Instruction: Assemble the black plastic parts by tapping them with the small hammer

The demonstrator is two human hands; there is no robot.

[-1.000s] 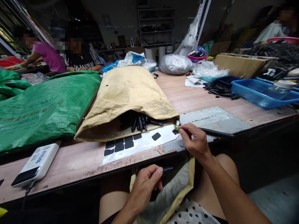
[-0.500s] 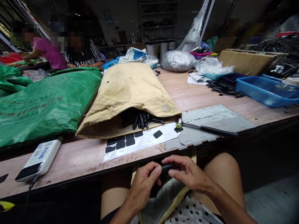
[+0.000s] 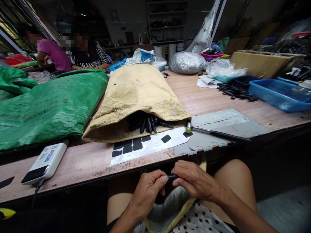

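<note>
Between my two hands, over my lap, is a short black cylindrical part [image 3: 172, 177]. My left hand [image 3: 151, 187] pinches one end of it with thumb and fingers. Around its other end my right hand [image 3: 193, 179] is closed, hiding that end. Below the hands, a yellow-edged bag [image 3: 178, 213] lies open across my lap. On the table ahead, a yellow woven sack [image 3: 141, 90] has its mouth towards me, with black tubular parts [image 3: 148, 124] showing inside. A white sheet with black stickers [image 3: 145, 147] lies under the sack's front edge.
A small hammer [image 3: 218, 133] rests on a grey board [image 3: 225, 121]. To the left are a white power bank [image 3: 46, 163] with a cable and a green sack [image 3: 48, 106]. A blue tray [image 3: 279, 95] stands right; two people [image 3: 87, 56] sit at the back left.
My right hand's fingers have closed around the black part's right end; they were looser and more spread before. The view has shifted slightly.
</note>
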